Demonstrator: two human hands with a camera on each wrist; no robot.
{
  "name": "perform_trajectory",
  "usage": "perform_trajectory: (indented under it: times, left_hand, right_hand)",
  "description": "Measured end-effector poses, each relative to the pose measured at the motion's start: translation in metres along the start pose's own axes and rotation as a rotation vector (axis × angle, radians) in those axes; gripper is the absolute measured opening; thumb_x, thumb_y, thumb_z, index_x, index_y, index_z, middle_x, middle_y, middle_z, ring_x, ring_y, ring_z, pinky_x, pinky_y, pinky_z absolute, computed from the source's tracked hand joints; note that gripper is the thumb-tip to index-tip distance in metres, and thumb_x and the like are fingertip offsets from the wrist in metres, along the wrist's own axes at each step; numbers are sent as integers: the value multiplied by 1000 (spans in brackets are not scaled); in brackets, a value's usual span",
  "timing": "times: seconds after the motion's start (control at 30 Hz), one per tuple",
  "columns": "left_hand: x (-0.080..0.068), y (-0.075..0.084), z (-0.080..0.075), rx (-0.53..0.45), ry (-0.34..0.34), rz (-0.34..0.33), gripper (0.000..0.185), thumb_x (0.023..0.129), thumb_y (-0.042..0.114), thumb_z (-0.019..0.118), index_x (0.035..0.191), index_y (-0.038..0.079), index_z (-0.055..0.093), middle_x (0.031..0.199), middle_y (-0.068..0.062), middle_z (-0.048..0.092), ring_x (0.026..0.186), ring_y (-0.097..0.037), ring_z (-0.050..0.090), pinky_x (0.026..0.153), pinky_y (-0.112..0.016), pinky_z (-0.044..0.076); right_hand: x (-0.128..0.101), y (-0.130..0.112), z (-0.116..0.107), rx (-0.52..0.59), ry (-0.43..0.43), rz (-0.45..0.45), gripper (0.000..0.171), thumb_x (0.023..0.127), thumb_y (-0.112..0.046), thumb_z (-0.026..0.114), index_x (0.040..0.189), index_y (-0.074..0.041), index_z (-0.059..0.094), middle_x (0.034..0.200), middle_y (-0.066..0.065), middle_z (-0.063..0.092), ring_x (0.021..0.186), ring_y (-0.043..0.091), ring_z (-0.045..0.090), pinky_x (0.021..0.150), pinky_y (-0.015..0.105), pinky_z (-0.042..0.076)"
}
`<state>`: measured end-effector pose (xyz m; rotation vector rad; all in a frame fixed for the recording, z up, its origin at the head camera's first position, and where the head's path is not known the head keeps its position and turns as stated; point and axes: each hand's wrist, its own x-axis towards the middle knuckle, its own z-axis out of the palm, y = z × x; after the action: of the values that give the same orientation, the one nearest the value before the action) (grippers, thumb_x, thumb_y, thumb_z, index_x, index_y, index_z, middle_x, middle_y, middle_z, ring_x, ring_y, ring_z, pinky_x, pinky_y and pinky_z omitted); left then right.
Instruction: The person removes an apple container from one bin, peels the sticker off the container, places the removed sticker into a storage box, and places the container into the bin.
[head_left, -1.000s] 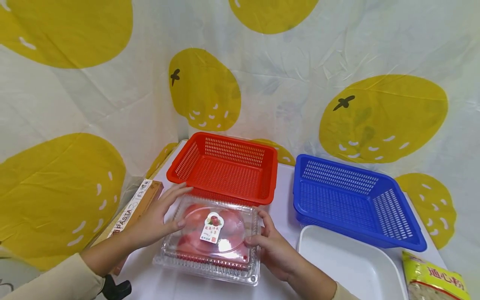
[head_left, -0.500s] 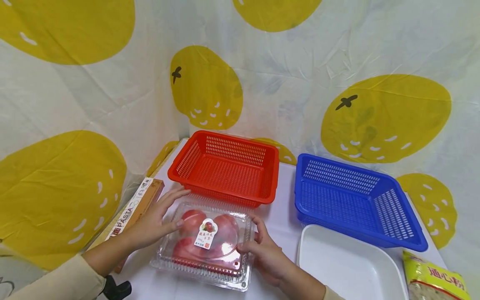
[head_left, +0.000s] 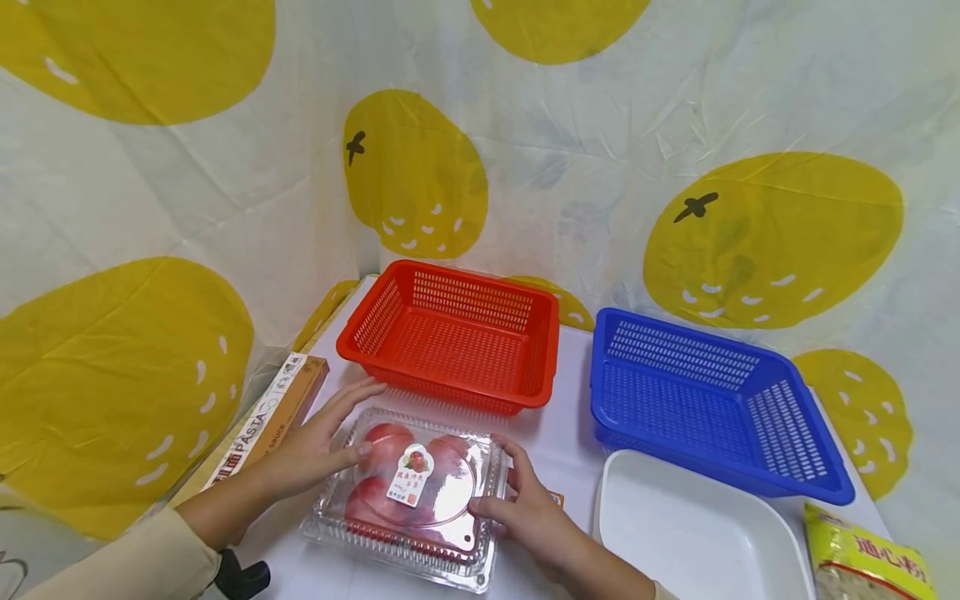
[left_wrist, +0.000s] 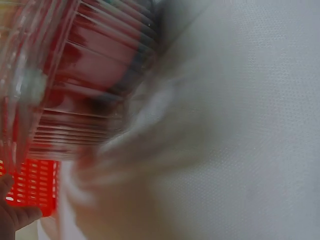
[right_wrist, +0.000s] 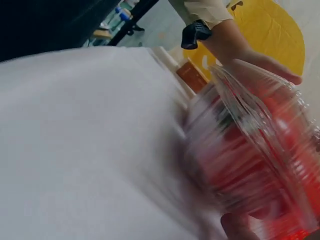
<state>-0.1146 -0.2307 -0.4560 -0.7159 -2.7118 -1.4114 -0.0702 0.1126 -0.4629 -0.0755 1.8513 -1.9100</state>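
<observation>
A clear plastic fruit box [head_left: 405, 500] with several red apples inside and a white label on its lid lies in front of the red basket in the head view. At its right edge, my right hand [head_left: 532, 517] grips it, thumb on the lid's rim and fingers along the side. My left hand [head_left: 315, 446] is at the box's left, fingers spread straight, thumb at the lid's left edge. In the left wrist view the box [left_wrist: 85, 75] is blurred. The right wrist view also shows a blurred box [right_wrist: 250, 150]; whether it touches the table cannot be told.
Behind the box stands a red basket [head_left: 457, 392]; a blue basket [head_left: 705, 454] is at the right. A white tray [head_left: 637, 525] sits before it, next to a yellow pasta bag [head_left: 870, 550]. A brown pasta box [head_left: 292, 400] lies left. A small orange item [head_left: 557, 498] shows beside my right hand.
The fruit box has moved slightly left and toward me, my right hand moving with it. My left hand has barely moved. A small orange item has come into sight beside the right hand.
</observation>
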Motion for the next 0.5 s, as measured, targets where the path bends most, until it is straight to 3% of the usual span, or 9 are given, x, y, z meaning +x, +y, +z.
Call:
perform_trajectory:
  times: [0.13, 0.23, 0.37, 0.5]
  left_hand:
    - [0, -6, 3, -43, -11, 32, 80, 94, 28, 75, 165, 29, 38, 172, -8, 32, 157, -50, 24, 106, -86, 32]
    - [1, -7, 4, -77, -13, 36, 80, 94, 27, 76, 165, 26, 39, 171, -10, 33, 156, -49, 26, 107, -84, 34]
    - [2, -9, 7, -131, -24, 19, 80, 95, 27, 75, 165, 22, 37, 171, -13, 32, 157, -49, 25, 106, -86, 34]
    - [3, -11, 11, -171, -33, 12, 80, 96, 27, 74, 166, 21, 36, 172, -10, 32, 157, -49, 24, 104, -89, 31]
  right_hand:
    - [-3, -7, -6, -109, -7, -19, 95, 92, -10, 82, 167, -20, 25, 150, 28, 49, 100, 28, 71, 78, 45, 65]
    - [-3, -17, -12, -258, 24, -59, 89, 91, -16, 86, 164, -21, 36, 154, 29, 46, 108, 35, 69, 81, 49, 64]
    - [3, -35, -18, -469, 121, -131, 81, 89, -29, 89, 159, -22, 49, 159, 21, 47, 131, 48, 57, 95, 59, 59]
    - [12, -50, -17, -592, 157, -238, 71, 90, -33, 87, 153, -21, 57, 155, 12, 55, 140, 45, 51, 106, 65, 51]
